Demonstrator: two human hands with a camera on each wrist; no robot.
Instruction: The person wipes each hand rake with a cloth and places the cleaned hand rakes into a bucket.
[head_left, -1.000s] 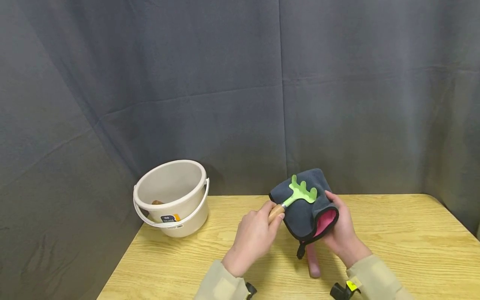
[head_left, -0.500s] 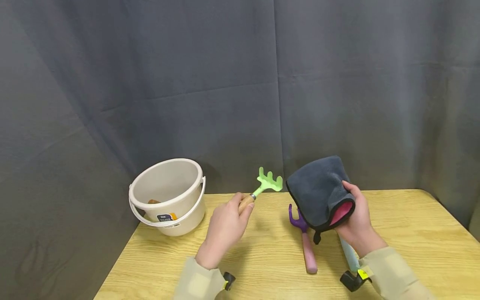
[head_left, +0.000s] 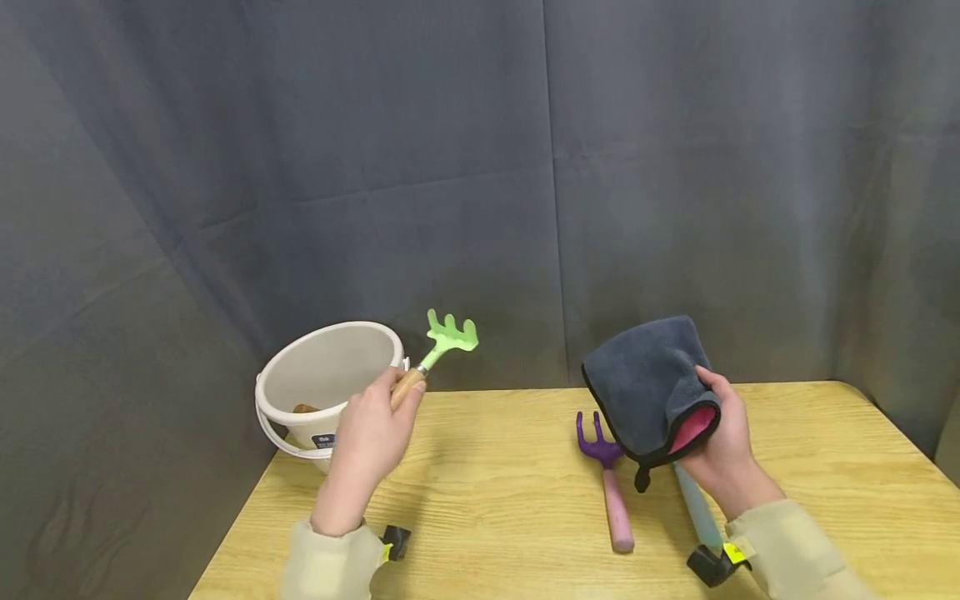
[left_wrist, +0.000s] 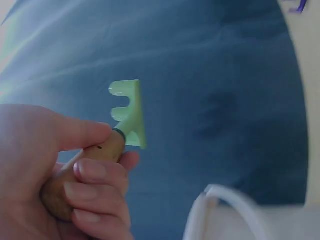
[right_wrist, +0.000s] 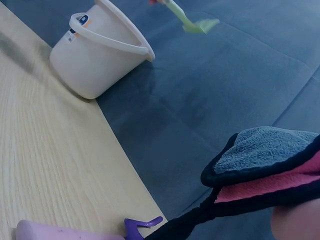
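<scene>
Now the left hand (head_left: 367, 442) has its fingers wrapped round the green rake (head_left: 447, 337), lifted beside the bucket (head_left: 330, 383) rim but not yet in – the right hand (head_left: 723, 454) clutches the grey cloth (head_left: 645, 383), purple fork (head_left: 603, 467) lying on the table (head_left: 517, 517)

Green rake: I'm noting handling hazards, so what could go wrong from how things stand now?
The left hand holds the green rake by its wooden handle, raised beside the bucket; its tines might clip the rim or tip it. The grey cloth, held loosely by the right hand, hangs over the purple fork and could snag it.
</scene>
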